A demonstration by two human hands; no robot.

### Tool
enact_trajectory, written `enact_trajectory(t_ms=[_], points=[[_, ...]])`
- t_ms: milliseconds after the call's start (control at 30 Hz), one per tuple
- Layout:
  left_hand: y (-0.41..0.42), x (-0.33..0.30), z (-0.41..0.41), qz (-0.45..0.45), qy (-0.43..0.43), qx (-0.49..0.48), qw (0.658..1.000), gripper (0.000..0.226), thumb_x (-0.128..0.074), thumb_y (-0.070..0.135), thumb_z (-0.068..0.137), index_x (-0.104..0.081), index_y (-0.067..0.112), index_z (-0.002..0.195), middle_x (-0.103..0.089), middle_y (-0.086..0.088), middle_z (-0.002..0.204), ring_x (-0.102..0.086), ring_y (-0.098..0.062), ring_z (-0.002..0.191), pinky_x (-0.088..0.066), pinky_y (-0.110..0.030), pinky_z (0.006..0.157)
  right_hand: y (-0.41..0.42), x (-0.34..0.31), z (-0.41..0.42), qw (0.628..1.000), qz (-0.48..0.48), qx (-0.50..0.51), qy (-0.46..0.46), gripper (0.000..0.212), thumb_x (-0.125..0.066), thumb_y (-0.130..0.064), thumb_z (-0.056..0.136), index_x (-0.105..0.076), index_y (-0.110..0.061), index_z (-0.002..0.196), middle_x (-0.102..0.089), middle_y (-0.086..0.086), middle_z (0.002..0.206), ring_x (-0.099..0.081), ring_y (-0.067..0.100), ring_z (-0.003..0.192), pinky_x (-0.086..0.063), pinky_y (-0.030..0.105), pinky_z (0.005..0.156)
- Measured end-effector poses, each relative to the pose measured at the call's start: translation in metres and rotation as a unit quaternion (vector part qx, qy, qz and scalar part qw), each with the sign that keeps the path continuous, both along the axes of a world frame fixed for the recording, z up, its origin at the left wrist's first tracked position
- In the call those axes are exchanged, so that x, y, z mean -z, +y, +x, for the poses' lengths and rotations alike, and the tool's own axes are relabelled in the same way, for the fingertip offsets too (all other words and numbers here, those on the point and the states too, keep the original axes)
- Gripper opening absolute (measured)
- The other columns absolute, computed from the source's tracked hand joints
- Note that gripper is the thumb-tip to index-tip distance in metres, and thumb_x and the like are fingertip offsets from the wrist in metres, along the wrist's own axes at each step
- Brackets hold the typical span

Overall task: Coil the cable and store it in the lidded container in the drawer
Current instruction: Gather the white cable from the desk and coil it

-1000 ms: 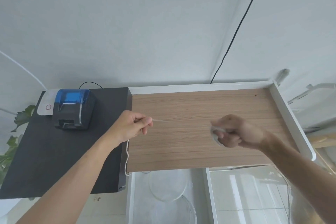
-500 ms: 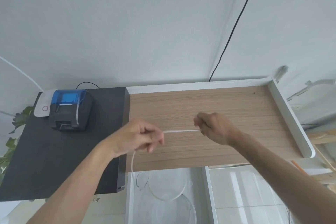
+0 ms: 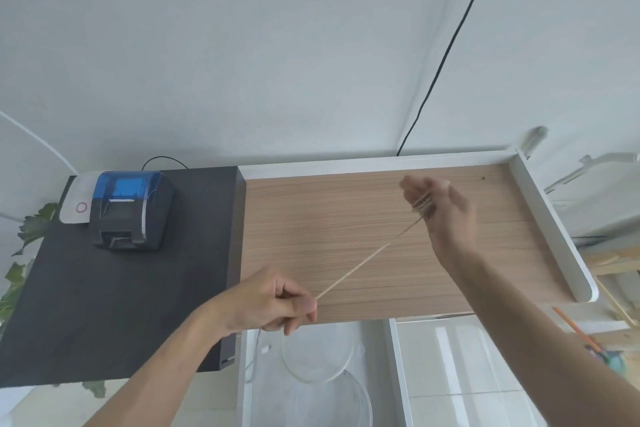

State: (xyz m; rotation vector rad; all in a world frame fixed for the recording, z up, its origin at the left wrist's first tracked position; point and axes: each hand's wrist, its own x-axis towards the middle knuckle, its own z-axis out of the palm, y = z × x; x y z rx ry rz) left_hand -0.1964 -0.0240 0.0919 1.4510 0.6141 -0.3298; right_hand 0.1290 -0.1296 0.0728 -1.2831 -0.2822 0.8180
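Note:
A thin white cable (image 3: 367, 258) runs taut and diagonal above the wooden desk top (image 3: 346, 211). My left hand (image 3: 273, 302) pinches its lower end near the desk's front edge. My right hand (image 3: 436, 208), blurred, is raised to the upper right with several turns of the cable around its fingers. A loose tail hangs from my left hand into the open white drawer (image 3: 244, 378). In the drawer lies a clear round container (image 3: 318, 354); a second clear round piece (image 3: 356, 399) sits beside it. Which is the lid I cannot tell.
A black side table (image 3: 114, 302) on the left carries a blue-topped label printer (image 3: 133, 210) and a white device (image 3: 74, 204). A black wire (image 3: 446, 52) runs up the wall. A white raised rail (image 3: 550, 229) edges the desk's right side. Plant leaves show at far left.
My right hand has swung up and to the right, wrapping cable around its fingers. The stretch between the hands has grown longer and tilted. My left hand has dropped toward the front edge.

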Motion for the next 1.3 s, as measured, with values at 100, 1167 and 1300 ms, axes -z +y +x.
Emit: enact_trajectory(t_ms=[100,1167,1300], points=[[0.016,-0.013,-0.007,-0.011,-0.045,-0.089,0.995,0.028,-0.068,0.028,0.102,-0.082,0.008,0.088,-0.061,-0.006,0.058,-0.035,-0.014,0.046,-0.025,-0.021,0.046,-0.010,0.003,-0.008,0.860,-0.169,-0.271,-0.399,0.025,-0.045,-0.005,0.110,-0.065,-0.010,0.096,-0.079,0.004,0.079,-0.075,0.011,0.074,-0.060,0.038,0.075],[0.038,0.016,0.001,0.052,-0.001,-0.232,0.971,0.027,-0.067,0.021,0.106,-0.081,0.003,0.093,-0.069,-0.008,0.064,-0.042,-0.013,0.044,-0.035,-0.019,0.043,-0.027,-0.035,-0.006,0.823,0.170,-0.350,0.413,0.033,-0.046,-0.017,0.106,-0.067,-0.004,0.084,-0.040,-0.002,0.054,-0.038,0.014,0.047,-0.038,0.028,0.051],[0.000,0.025,0.012,0.058,0.032,-0.162,0.985,0.029,-0.067,0.025,0.107,-0.080,0.002,0.096,-0.077,-0.009,0.073,-0.058,-0.011,0.048,-0.050,-0.025,0.052,0.001,-0.029,-0.013,0.894,0.206,-0.046,0.396,0.030,-0.041,-0.014,0.114,-0.065,0.005,0.113,-0.079,0.015,0.103,-0.080,0.025,0.094,-0.065,0.032,0.085]])
